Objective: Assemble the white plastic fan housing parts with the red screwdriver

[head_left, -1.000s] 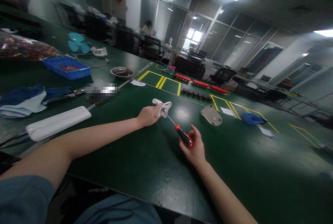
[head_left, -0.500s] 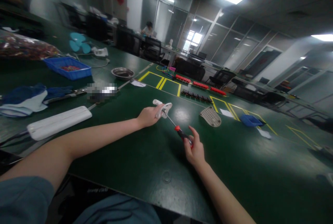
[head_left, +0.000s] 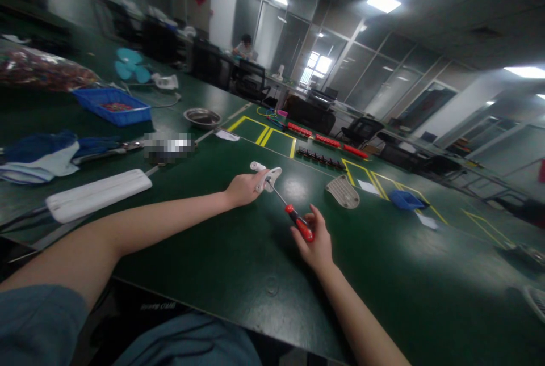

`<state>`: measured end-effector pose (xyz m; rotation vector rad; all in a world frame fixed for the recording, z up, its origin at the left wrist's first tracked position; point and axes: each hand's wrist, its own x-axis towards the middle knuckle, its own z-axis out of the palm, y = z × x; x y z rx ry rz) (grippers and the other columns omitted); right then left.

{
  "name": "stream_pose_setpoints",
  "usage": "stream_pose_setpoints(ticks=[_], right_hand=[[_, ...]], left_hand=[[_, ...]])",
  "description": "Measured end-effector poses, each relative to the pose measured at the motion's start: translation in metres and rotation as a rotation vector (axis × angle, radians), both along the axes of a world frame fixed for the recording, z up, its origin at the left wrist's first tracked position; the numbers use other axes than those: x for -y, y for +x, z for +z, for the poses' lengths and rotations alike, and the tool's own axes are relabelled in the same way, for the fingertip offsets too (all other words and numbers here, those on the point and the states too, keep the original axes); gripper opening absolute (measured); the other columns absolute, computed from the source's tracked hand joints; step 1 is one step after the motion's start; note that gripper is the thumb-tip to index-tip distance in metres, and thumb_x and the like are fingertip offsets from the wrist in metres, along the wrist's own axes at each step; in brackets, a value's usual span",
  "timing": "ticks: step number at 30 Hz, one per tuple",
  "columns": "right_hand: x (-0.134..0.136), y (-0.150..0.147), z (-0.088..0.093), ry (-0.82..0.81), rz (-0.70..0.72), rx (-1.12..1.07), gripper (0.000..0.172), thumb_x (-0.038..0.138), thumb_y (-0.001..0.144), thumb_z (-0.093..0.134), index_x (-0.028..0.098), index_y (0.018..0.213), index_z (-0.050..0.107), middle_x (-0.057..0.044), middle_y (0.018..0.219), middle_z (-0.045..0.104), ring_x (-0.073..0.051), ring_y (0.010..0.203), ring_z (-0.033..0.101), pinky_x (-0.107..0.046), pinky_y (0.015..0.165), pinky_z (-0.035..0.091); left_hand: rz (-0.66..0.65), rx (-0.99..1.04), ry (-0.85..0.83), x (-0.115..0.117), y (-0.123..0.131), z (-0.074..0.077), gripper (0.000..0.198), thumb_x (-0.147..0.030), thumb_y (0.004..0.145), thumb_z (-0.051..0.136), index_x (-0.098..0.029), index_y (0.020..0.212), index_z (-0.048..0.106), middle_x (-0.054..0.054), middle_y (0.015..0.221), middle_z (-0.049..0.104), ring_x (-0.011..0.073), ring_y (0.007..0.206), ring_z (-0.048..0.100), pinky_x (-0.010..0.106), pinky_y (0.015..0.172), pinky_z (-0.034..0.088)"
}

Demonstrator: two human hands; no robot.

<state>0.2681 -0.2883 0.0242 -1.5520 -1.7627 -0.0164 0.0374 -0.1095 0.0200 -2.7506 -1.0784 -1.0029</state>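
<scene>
My left hand is closed around a white plastic part with a flared plate and a short round stub, held above the green table. A screwdriver with a red and black handle reaches into this part; its tip is hidden inside an opening. Around the handle's rear end curls my right hand, its thumb and fingers loosely spaced on either side. To the right of the screwdriver, a beige slotted plastic cover lies on the table.
At left are a white power strip, blue gloves, a blue tray of small red pieces, a light-blue fan blade and a metal bowl. Farther off are a black rack, red strips and a blue bin.
My right hand has loosened and shifted its thumb on the handle, which has turned to show more red. My left hand and the white part stay almost in place.
</scene>
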Motion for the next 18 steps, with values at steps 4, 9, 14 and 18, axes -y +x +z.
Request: stream_pose_setpoints(ticks=[4, 9, 14, 18], right_hand=[[-0.0001, 0.0004, -0.0004, -0.075, -0.019, -0.029, 0.062, 0.037, 0.089, 0.052, 0.018, 0.144, 0.029, -0.001, 0.082, 0.061, -0.013, 0.056, 0.058, -0.025, 0.055, 0.049], [-0.0001, 0.0005, -0.0003, -0.042, 0.031, -0.033, 0.066, 0.036, 0.088, 0.055, 0.018, 0.145, 0.027, -0.002, 0.085, 0.061, -0.015, 0.064, 0.060, -0.027, 0.062, 0.051], [0.0003, 0.0008, 0.0004, -0.001, -0.004, -0.055, 0.067, 0.035, 0.086, 0.057, 0.019, 0.144, 0.028, 0.000, 0.083, 0.059, -0.013, 0.061, 0.059, -0.026, 0.059, 0.050], [0.0004, 0.0001, 0.0021, -0.027, 0.019, -0.034, 0.066, 0.036, 0.086, 0.057, 0.019, 0.144, 0.029, -0.002, 0.088, 0.060, -0.015, 0.067, 0.061, -0.027, 0.063, 0.051]], left_hand=[[0.000, 0.011, -0.004, -0.0003, -0.0001, 0.0001, 0.047, -0.031, 0.094, 0.043, -0.015, 0.139, 0.038, 0.008, 0.091, 0.070, 0.0197, 0.075, 0.067, 0.029, 0.065, 0.050], [-0.019, -0.008, -0.002, 0.0005, -0.0003, 0.0009, 0.049, -0.028, 0.092, 0.046, -0.016, 0.139, 0.038, 0.009, 0.094, 0.070, 0.0203, 0.078, 0.067, 0.029, 0.067, 0.051], [-0.008, -0.015, -0.007, 0.0004, -0.0007, 0.0010, 0.051, -0.027, 0.091, 0.047, -0.016, 0.140, 0.037, 0.008, 0.092, 0.070, 0.0201, 0.077, 0.067, 0.029, 0.067, 0.051], [-0.018, -0.019, -0.001, -0.0007, -0.0011, 0.0001, 0.051, -0.027, 0.091, 0.047, -0.016, 0.140, 0.037, 0.008, 0.091, 0.069, 0.0198, 0.076, 0.067, 0.029, 0.066, 0.051]])
